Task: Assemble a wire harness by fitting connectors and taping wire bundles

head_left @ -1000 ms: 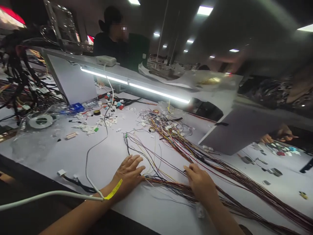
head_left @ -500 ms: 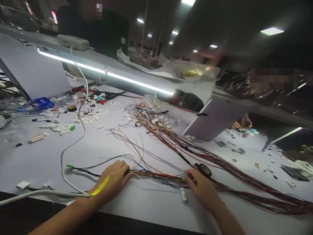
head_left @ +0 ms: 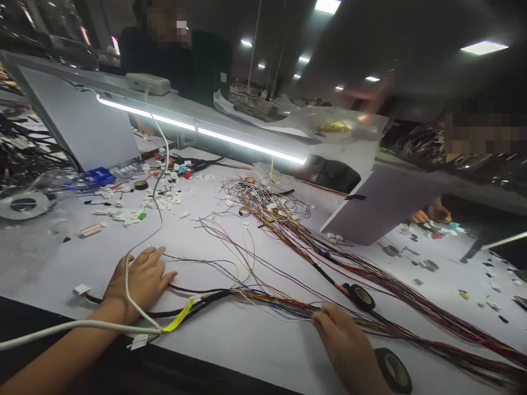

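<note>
My left hand (head_left: 138, 280) lies flat on the white table (head_left: 247, 340), fingers spread, over thin black wires near a small white connector (head_left: 81, 289). A white cable (head_left: 140, 247) crosses over it. My right hand (head_left: 343, 340) rests at the lower right with its fingertips on the taped bundle of coloured wires (head_left: 267, 299). Whether it pinches the bundle I cannot tell. A yellow tag (head_left: 178, 322) hangs on the black part of that bundle. One roll of black tape (head_left: 359, 295) sits on the wires above my right hand; another roll (head_left: 394, 370) lies just right of my wrist.
A long spread of coloured wires (head_left: 411, 307) runs to the right edge. Small connectors (head_left: 164, 200) lie scattered at the back left, under a lit strip lamp (head_left: 206, 134). A tilted white panel (head_left: 379, 211) stands mid-right. One person stands behind the lamp; another's hands (head_left: 428, 213) work at far right.
My left hand slid left along the wires and now lies flat with fingers spread. The right hand stayed on the bundle. The view shifted, bringing a second tape roll into sight.
</note>
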Motion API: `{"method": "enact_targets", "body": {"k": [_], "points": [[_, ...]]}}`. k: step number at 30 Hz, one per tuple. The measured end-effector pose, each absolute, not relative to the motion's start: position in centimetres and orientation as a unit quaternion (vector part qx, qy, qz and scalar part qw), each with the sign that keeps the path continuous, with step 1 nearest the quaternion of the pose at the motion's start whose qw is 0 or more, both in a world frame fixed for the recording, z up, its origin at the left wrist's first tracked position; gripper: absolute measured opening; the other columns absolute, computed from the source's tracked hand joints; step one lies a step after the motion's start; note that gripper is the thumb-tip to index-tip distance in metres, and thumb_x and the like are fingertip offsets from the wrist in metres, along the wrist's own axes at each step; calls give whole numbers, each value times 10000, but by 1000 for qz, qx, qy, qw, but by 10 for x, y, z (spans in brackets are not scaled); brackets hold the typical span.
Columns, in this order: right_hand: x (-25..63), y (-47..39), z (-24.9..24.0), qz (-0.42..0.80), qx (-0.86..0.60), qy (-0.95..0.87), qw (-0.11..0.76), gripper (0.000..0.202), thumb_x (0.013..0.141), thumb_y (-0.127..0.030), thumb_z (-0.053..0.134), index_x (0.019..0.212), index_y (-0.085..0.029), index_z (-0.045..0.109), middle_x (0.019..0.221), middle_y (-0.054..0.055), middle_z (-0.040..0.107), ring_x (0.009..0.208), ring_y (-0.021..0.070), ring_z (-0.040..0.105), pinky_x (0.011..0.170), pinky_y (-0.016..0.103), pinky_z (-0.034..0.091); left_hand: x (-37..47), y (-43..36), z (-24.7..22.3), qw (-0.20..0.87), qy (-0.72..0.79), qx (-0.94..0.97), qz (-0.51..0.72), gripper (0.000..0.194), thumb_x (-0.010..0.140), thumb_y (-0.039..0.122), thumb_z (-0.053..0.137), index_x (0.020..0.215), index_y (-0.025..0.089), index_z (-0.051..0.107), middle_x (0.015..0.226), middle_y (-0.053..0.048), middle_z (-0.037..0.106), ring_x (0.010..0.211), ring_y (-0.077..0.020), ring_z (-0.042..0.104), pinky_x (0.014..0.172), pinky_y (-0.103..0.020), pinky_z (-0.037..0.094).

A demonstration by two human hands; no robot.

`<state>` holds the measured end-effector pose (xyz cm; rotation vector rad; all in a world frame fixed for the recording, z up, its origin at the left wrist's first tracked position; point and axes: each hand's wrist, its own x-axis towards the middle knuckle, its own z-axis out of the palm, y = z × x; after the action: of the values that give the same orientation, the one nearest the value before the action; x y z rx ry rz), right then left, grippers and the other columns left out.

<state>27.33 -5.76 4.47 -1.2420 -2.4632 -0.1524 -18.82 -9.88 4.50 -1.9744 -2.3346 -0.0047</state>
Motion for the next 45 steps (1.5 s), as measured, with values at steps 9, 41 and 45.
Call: {"method": "enact_targets", "body": {"k": [9, 41, 45], "points": [[192, 19, 125, -217, -333, -882, 253, 175, 944, -240, 516, 867, -223, 673, 631, 10, 638, 523, 120, 508, 541, 279, 263, -180, -104, 59, 23, -747, -651, -130, 248, 816, 346, 518, 913, 215, 705, 1353, -98, 576, 1238, -350, 488, 1017, -533, 313], [24, -11, 15, 432, -368, -803, 183, 294, 936, -299, 444, 1134, -218, 646, 1147, 73, 683, 1095, 217, 625, 955, 350, 483, -249, -61, 43, -537, -485, -69, -687, 82, 800, 90, 670, 882, 83, 664, 890, -107, 697, 600, -74, 629, 601, -154, 568], [21, -26, 3, 334, -326, -855, 226, 278, 923, -232, 451, 1149, -228, 612, 1040, 65, 709, 960, 204, 676, 831, 309, 532, -250, -61, 30, -468, -573, -191, -645, 207, 770, 294, 729, 838, 112, 659, 731, -29, 659, 445, -41, 484, 385, -135, 395]]}}
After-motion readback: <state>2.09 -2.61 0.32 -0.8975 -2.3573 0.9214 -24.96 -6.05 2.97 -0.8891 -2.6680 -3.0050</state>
